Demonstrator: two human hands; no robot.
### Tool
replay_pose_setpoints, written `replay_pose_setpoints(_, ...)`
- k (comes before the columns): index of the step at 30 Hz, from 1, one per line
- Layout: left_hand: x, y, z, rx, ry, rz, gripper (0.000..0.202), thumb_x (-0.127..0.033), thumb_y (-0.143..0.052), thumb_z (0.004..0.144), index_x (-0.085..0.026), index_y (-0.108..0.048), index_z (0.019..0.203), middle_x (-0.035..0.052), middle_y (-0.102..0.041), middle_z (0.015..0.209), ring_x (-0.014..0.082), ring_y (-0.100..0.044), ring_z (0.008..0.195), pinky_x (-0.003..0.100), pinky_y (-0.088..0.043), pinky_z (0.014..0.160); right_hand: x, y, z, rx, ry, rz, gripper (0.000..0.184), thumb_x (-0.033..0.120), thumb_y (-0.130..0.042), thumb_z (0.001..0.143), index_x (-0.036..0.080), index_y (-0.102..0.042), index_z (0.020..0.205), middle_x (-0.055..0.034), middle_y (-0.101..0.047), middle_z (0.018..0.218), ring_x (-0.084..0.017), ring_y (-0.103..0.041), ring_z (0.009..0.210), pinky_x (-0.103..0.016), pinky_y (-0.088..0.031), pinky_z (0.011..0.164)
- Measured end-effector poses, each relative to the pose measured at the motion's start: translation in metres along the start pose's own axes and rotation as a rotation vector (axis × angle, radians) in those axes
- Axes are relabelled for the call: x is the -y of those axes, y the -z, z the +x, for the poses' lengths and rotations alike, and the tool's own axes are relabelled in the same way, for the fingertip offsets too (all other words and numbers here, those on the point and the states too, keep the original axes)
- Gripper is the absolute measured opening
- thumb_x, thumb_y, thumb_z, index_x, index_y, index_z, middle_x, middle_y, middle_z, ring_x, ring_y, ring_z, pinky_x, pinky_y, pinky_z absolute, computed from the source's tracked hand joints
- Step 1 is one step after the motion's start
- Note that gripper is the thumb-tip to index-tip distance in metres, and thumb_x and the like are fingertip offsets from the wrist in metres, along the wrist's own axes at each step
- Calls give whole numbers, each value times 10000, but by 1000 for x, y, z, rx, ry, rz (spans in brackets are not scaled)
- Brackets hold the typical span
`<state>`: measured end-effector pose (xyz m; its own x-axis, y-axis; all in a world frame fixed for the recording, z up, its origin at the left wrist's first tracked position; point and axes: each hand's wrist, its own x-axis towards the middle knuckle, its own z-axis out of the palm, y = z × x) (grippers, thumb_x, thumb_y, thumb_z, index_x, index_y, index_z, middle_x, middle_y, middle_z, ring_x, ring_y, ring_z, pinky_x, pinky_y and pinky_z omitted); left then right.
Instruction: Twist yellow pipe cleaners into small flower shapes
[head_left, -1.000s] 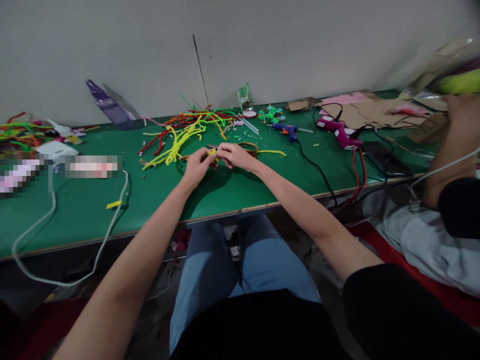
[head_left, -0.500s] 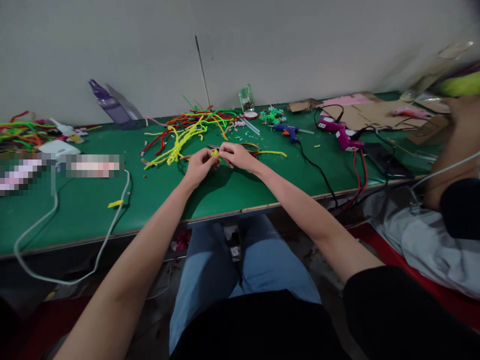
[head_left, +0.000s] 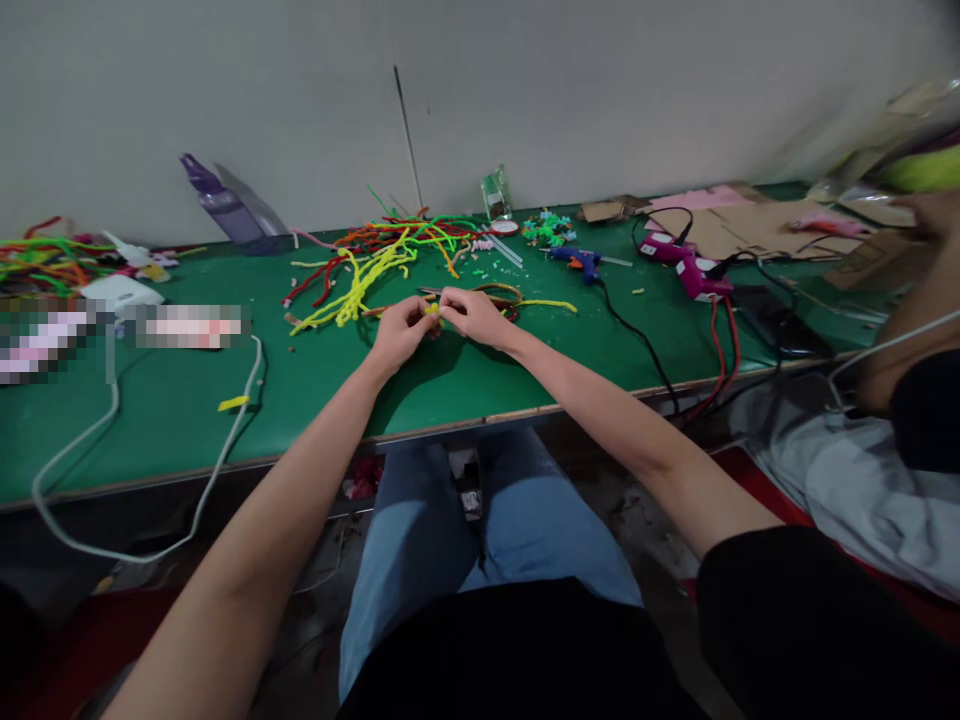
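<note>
Over the green table (head_left: 172, 400), my left hand (head_left: 397, 335) and my right hand (head_left: 474, 315) meet fingertip to fingertip. Both pinch a small yellow pipe-cleaner piece (head_left: 431, 310) between them. A loose pile of yellow, red, orange and green pipe cleaners (head_left: 375, 260) lies just behind my hands. One long yellow pipe cleaner (head_left: 546, 304) and a brown loop (head_left: 501, 292) lie to the right of my right hand.
A white cable (head_left: 112, 420) loops off the front edge at left. A purple bottle (head_left: 217, 205) leans on the wall. A blue glue gun (head_left: 574, 262) and pink glue guns (head_left: 686, 265) with black cables lie at right, beside cardboard (head_left: 750, 228). Another person's arm (head_left: 911, 330) is at far right.
My hands stay pinched together on the yellow piece, with only small finger shifts. The view has drifted slightly; the other person's arm at right has moved a little.
</note>
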<state>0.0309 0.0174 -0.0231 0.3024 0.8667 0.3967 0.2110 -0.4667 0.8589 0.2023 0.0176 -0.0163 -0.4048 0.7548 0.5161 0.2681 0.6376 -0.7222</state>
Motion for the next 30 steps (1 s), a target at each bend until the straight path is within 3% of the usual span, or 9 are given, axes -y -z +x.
replay_pose_setpoints(5,-1,0,-1,52,5,-59,165,-271,-657,761,-167,-558,680,-11,-620,583,120,-591,544,256,-478,578,-1,3,0,71,-11,93,137,148,-457,858,169,-465,723,64,-427,525,-78,-398,468,-207,-318,511)
replay_pose_setpoints(11,-1,-1,-1,-22,-4,-85,220,-319,-686,756,-172,-538,686,-21,-609,583,104,-574,544,243,-472,581,-4,4,6,114,-160,261,210,192,-375,941,177,-430,738,53,-440,563,-67,-414,424,-189,-317,429)
replay_pose_setpoints(21,-2,0,0,51,17,-82,202,-319,-673,758,-165,-558,697,-6,-624,598,115,-588,556,254,-480,585,-6,8,2,126,-49,65,236,235,-442,943,166,-479,720,49,-469,539,-71,-427,452,-202,-344,501)
replay_pose_setpoints(30,-4,-2,1,-24,13,-70,227,-352,-679,751,-175,-547,700,-19,-595,624,106,-556,548,241,-472,555,-6,9,4,64,-60,64,228,266,-412,954,182,-450,745,49,-456,563,-81,-430,467,-210,-341,504)
